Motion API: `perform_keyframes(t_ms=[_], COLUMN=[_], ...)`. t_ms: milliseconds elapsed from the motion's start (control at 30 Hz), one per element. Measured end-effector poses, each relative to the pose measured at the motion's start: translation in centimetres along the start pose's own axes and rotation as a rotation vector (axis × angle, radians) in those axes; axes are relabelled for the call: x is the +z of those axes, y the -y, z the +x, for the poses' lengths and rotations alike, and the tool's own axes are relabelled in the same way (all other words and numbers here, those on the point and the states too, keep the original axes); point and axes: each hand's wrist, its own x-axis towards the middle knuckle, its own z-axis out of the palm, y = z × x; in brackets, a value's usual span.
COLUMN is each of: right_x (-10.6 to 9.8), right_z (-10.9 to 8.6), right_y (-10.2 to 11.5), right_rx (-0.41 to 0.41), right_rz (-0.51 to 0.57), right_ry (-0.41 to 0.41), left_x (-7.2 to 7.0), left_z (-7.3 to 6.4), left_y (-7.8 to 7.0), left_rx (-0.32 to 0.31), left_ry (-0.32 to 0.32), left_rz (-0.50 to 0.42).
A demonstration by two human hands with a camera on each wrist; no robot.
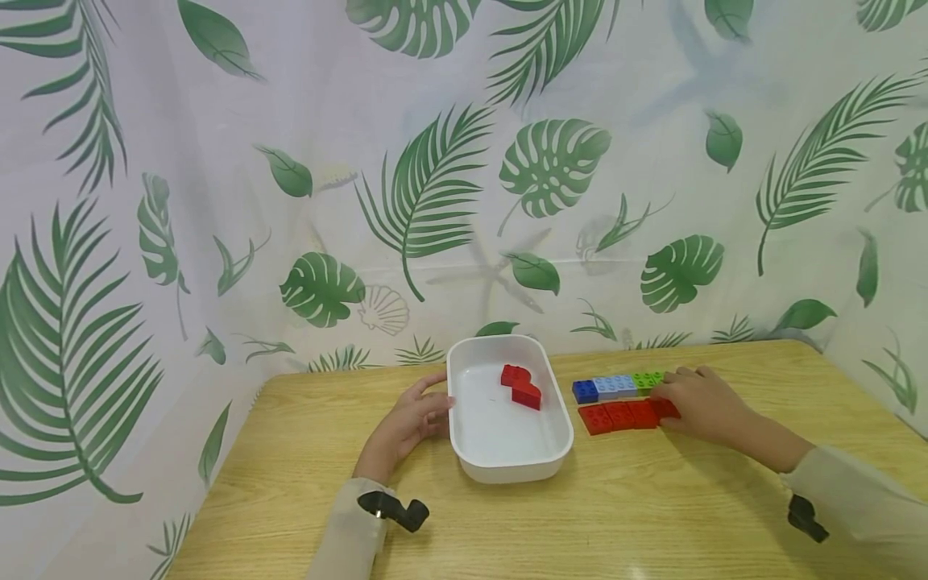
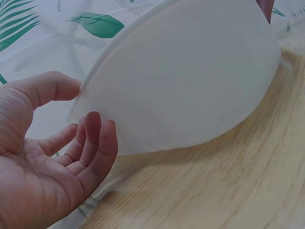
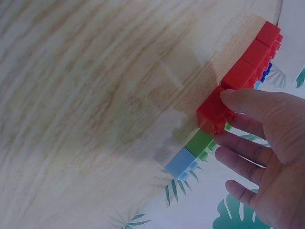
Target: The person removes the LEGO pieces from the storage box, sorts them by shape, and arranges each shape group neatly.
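Observation:
A white plastic tub (image 1: 510, 471) stands on the table with red toy building bricks (image 1: 526, 395) inside. My left hand (image 1: 408, 419) grips its left side, thumb at the rim and curled fingers by the outer wall (image 2: 190, 81). To the right of the tub lies a row of red building bricks (image 1: 619, 416). At the row's right end, my right hand (image 1: 702, 405) pinches a red brick (image 3: 213, 112) between thumb and fingers. Right behind runs a second row with a dark blue brick (image 1: 585, 392), light blue bricks (image 1: 615, 387) and green bricks (image 1: 645, 380).
The wooden table (image 1: 616, 515) reaches back to a white cloth (image 1: 449, 242) printed with green leaves, which hangs behind and along the sides. Black wrist mounts (image 1: 395, 511) sit on the beige sleeves.

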Motion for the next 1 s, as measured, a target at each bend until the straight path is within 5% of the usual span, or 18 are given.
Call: perform_keyframes(t_ms=[1000], right_x=[-1.7], right_z=[1.1], right_y=[0.2], right_rx=[-0.023], right_rz=[0.06], right_ry=[-0.002], left_x=[0.0], left_z=[-0.1], left_y=[-0.1], left_rx=[0.005], left_ry=[-0.006], left_rz=[0.009])
